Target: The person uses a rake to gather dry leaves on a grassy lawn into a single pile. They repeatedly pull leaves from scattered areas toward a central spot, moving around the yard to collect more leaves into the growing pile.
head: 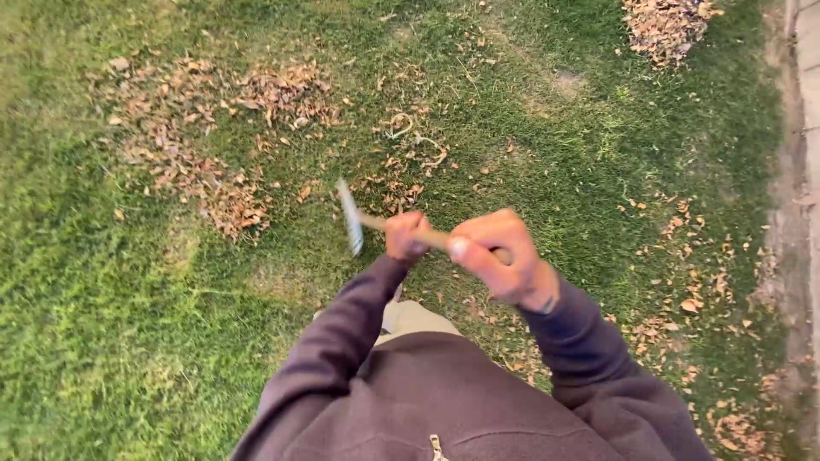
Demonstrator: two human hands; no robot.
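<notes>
I look down at a rake with a wooden handle (373,222) and a pale metal head (349,218). My left hand (406,236) grips the handle lower down, closer to the head. My right hand (500,256) grips the handle's upper end, nearer my body. The rake head hovers over grass beside scattered dry brown leaves (393,192). Both arms wear dark purple sleeves.
A loose spread of dry leaves (201,128) lies on the lawn at upper left. A leaf pile (664,26) sits at the top right. More leaves (692,290) are strewn at right. A bare dirt strip and paved edge (803,171) run along the right side.
</notes>
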